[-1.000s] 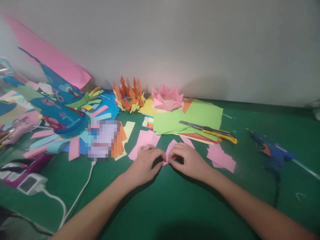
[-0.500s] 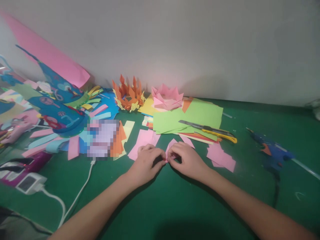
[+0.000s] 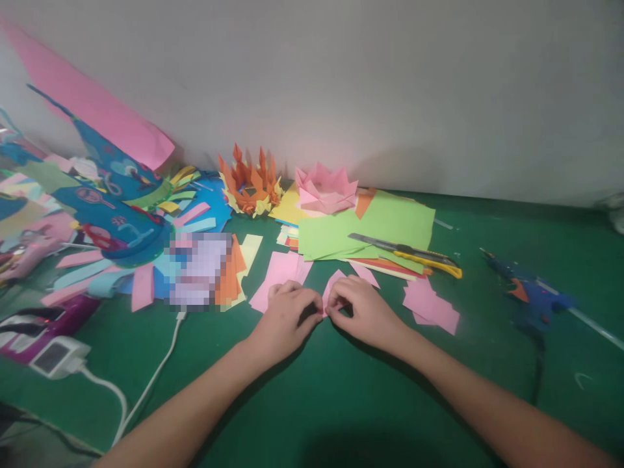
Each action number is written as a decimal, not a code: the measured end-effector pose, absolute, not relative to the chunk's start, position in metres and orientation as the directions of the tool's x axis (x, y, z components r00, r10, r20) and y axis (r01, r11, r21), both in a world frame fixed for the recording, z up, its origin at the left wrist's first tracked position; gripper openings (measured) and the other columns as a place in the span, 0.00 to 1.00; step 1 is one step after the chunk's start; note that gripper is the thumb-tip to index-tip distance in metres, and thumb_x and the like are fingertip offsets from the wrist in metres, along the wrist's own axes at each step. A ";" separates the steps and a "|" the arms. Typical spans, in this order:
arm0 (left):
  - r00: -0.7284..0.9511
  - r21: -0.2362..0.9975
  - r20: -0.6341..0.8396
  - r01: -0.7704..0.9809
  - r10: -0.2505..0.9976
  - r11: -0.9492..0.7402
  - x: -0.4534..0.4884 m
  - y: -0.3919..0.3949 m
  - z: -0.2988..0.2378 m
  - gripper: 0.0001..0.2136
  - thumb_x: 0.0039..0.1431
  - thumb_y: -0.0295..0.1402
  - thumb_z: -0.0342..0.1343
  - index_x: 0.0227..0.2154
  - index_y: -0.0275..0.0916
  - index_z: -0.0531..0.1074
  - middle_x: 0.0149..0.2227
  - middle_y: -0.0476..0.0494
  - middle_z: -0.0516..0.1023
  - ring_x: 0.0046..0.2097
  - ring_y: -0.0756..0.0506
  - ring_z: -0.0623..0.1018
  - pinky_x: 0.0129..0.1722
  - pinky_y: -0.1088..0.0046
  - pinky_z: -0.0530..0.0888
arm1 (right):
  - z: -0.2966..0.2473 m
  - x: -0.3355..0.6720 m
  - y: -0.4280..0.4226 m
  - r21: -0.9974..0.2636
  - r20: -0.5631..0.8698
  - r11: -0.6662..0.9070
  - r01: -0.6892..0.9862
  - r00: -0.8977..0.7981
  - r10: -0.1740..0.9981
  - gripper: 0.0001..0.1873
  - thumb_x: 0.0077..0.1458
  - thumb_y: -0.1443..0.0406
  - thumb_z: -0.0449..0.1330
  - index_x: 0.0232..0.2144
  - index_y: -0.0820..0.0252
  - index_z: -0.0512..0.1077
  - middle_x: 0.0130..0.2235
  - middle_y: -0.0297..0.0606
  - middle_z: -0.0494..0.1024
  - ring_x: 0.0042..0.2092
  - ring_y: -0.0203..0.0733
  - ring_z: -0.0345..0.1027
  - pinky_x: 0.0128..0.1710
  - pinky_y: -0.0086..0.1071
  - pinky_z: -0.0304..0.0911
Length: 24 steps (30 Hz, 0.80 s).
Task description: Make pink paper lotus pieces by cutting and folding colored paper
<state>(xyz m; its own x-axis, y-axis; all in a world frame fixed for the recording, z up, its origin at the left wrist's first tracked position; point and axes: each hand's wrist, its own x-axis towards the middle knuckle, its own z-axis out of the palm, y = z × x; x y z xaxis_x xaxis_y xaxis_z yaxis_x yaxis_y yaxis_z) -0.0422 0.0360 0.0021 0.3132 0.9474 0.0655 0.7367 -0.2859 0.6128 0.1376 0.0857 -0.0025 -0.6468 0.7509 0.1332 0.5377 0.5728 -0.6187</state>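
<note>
My left hand (image 3: 285,318) and my right hand (image 3: 363,311) rest close together on the green table (image 3: 341,403), fingers curled and pinched on a small pink folded paper piece (image 3: 330,288) between them. Most of that piece is hidden under my fingers. A flat pink sheet (image 3: 280,273) lies just beyond my left hand. More pink paper squares (image 3: 431,305) lie to the right of my right hand.
A yellow utility knife (image 3: 409,252) lies on green sheets (image 3: 380,227). Pink (image 3: 324,190) and orange (image 3: 251,182) paper flowers stand by the wall. A blue glue gun (image 3: 529,292) is at right. Coloured paper crafts (image 3: 112,221), a charger (image 3: 58,354) and white cable (image 3: 156,377) are at left.
My right hand's fingers have shifted slightly on the pink piece, pinching it closer to my left hand. Otherwise nothing has moved.
</note>
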 end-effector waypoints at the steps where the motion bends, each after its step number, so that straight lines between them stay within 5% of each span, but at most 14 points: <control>1: 0.311 0.615 0.066 0.735 0.948 -0.284 -0.042 0.036 0.002 0.02 0.58 0.29 0.55 0.33 0.42 0.69 0.35 0.53 0.76 0.42 0.45 0.67 0.43 0.65 0.58 | -0.003 0.137 0.085 -0.618 0.134 0.570 0.541 -0.642 0.755 0.07 0.45 0.75 0.57 0.22 0.59 0.66 0.26 0.32 0.70 0.32 0.38 0.59 0.32 0.31 0.51; 14: 0.513 0.480 0.240 0.675 0.824 -0.560 -0.054 0.038 0.000 0.08 0.62 0.30 0.51 0.33 0.42 0.76 0.38 0.51 0.80 0.42 0.45 0.67 0.43 0.64 0.58 | -0.004 0.136 0.084 -0.634 0.115 0.530 0.564 -0.608 0.785 0.07 0.45 0.75 0.56 0.22 0.59 0.66 0.26 0.31 0.70 0.32 0.37 0.59 0.33 0.31 0.52; 24: 0.588 0.399 0.187 0.687 0.787 -0.608 -0.059 0.035 0.012 0.10 0.60 0.27 0.48 0.32 0.40 0.74 0.39 0.48 0.79 0.42 0.44 0.67 0.45 0.62 0.59 | -0.004 0.135 0.085 -0.635 0.127 0.535 0.557 -0.608 0.783 0.09 0.44 0.76 0.56 0.21 0.59 0.65 0.25 0.31 0.68 0.31 0.37 0.58 0.32 0.31 0.51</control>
